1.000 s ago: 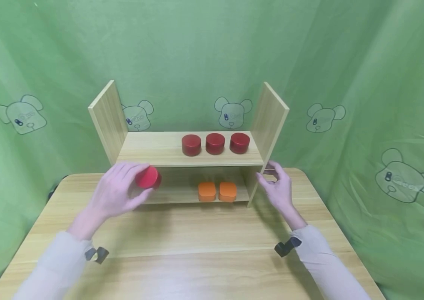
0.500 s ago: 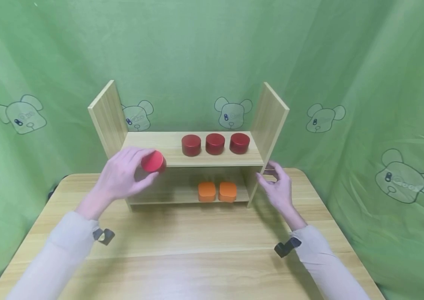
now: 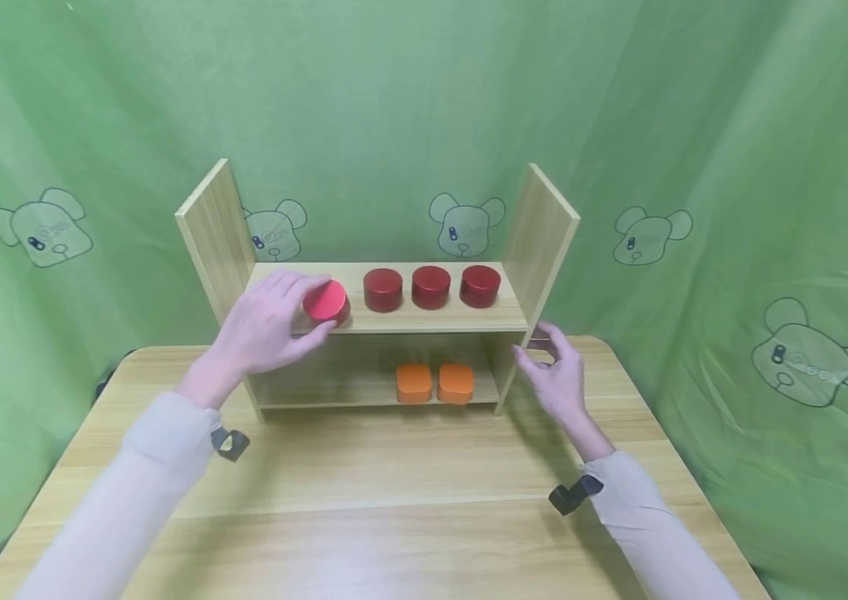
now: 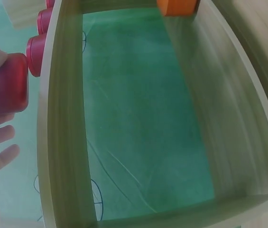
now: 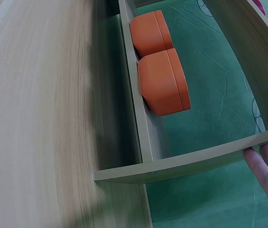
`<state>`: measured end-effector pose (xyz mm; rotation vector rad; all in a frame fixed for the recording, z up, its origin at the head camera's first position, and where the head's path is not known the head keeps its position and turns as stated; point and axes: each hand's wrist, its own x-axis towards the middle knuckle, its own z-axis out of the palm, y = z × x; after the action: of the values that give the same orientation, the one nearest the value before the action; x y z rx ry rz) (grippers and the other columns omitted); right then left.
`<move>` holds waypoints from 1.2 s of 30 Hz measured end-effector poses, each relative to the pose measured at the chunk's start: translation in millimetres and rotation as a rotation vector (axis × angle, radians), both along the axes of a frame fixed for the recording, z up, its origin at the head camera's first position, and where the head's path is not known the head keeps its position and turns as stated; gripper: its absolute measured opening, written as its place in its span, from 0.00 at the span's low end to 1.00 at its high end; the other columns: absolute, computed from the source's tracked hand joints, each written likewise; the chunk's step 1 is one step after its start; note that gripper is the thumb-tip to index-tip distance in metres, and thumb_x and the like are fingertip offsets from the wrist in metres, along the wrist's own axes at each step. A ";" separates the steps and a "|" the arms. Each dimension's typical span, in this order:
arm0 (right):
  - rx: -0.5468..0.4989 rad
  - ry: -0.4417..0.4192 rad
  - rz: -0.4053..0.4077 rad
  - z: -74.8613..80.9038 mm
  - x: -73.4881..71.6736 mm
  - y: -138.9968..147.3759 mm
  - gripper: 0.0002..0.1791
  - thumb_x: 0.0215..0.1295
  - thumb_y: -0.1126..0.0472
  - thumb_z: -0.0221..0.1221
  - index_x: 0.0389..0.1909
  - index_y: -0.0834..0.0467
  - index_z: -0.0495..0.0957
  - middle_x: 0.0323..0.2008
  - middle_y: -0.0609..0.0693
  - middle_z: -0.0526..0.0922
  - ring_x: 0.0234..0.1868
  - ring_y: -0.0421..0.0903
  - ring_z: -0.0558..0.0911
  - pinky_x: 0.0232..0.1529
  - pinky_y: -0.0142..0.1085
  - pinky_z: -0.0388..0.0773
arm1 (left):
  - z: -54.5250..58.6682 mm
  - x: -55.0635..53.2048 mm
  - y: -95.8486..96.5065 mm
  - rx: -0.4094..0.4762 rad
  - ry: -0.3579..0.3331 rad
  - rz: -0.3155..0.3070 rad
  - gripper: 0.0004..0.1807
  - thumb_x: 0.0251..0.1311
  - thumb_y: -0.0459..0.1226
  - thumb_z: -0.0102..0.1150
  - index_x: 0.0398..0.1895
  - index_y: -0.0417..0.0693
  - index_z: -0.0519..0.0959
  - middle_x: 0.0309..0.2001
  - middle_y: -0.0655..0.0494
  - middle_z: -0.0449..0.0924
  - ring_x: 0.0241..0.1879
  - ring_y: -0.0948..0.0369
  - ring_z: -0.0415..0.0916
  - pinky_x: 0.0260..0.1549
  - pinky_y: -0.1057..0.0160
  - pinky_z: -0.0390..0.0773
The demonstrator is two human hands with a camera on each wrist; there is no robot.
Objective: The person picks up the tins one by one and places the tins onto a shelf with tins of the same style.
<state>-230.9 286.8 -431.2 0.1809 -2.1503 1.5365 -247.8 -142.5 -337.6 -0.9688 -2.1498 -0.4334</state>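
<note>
My left hand (image 3: 268, 325) pinches a red round tin (image 3: 325, 302) between thumb and fingers, over the left part of the upper shelf board. In the left wrist view, a gap shows between the held red tin (image 4: 13, 84) and the board's edge. Three matching tins stand in a row to its right: the nearest tin (image 3: 382, 291), the middle tin (image 3: 431, 287) and the far-right tin (image 3: 480, 287). At the wooden shelf's right end, my right hand (image 3: 555, 375) holds the side panel (image 5: 209, 154), thumb on one face and fingers on the other.
Two orange rounded-square boxes, the left box (image 3: 413, 383) and the right box (image 3: 455, 384), stand on the lower shelf board. The shelf's tall left side panel (image 3: 208, 242) rises beside the left hand. A wooden table (image 3: 394, 500) carries the shelf, with a green curtain (image 3: 364, 108) behind.
The left hand has moved up and to the right with the red tin, from in front of the lower compartment to over the upper board. The right hand has stayed at the side panel.
</note>
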 end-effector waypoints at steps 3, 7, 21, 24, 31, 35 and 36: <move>0.001 -0.003 -0.004 0.4 0.2 -0.3 0.25 0.63 0.74 0.67 0.62 0.67 0.78 0.45 0.40 0.84 0.44 0.28 0.82 0.36 0.22 0.86 | 2.9 -3.9 2.4 -0.009 -0.030 0.013 0.29 0.59 0.47 0.71 0.61 0.40 0.80 0.53 0.43 0.87 0.51 0.47 0.83 0.50 0.48 0.86; 0.000 0.002 -0.001 -0.5 -0.4 0.3 0.25 0.63 0.74 0.67 0.62 0.67 0.78 0.44 0.31 0.82 0.44 0.28 0.82 0.36 0.22 0.86 | 5.0 -9.2 4.0 -0.020 -0.051 0.031 0.29 0.60 0.47 0.71 0.60 0.40 0.80 0.53 0.44 0.86 0.50 0.47 0.82 0.49 0.48 0.85; -0.002 0.014 0.008 -1.2 -0.6 0.5 0.24 0.63 0.75 0.67 0.61 0.67 0.78 0.51 0.65 0.83 0.44 0.27 0.82 0.35 0.22 0.86 | 3.3 -21.4 11.1 -0.061 -0.142 0.092 0.29 0.63 0.49 0.68 0.62 0.42 0.79 0.52 0.45 0.86 0.49 0.48 0.81 0.47 0.50 0.84; 0.002 0.013 0.004 -1.2 -0.3 0.6 0.24 0.63 0.75 0.67 0.61 0.67 0.78 0.51 0.65 0.84 0.44 0.27 0.82 0.35 0.22 0.86 | 2.8 -21.6 11.2 -0.058 -0.170 0.098 0.29 0.64 0.49 0.68 0.62 0.42 0.79 0.52 0.45 0.86 0.49 0.48 0.80 0.47 0.50 0.83; 0.005 0.016 0.006 -0.4 0.7 -0.1 0.25 0.63 0.75 0.67 0.61 0.68 0.77 0.51 0.66 0.84 0.44 0.26 0.82 0.35 0.21 0.86 | 2.1 -26.0 10.5 -0.068 -0.211 0.122 0.29 0.66 0.50 0.66 0.64 0.42 0.78 0.52 0.45 0.85 0.49 0.49 0.79 0.46 0.51 0.83; 0.003 0.019 0.008 -0.7 0.3 -0.2 0.25 0.62 0.76 0.67 0.61 0.69 0.77 0.51 0.67 0.84 0.44 0.26 0.82 0.35 0.21 0.86 | 1.7 -27.4 10.0 -0.074 -0.224 0.129 0.29 0.67 0.50 0.65 0.64 0.42 0.78 0.51 0.45 0.85 0.49 0.50 0.79 0.46 0.50 0.84; 0.003 0.019 0.008 -0.8 0.2 -0.2 0.25 0.62 0.76 0.67 0.61 0.69 0.77 0.51 0.67 0.84 0.44 0.26 0.82 0.35 0.21 0.86 | 1.5 -27.7 9.8 -0.076 -0.225 0.131 0.28 0.67 0.50 0.65 0.64 0.42 0.78 0.51 0.46 0.85 0.49 0.50 0.79 0.45 0.50 0.84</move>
<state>-230.7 286.6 -432.0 0.2045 -2.1393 1.5301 -275.5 -132.7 -336.1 -0.8470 -2.4320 -0.4151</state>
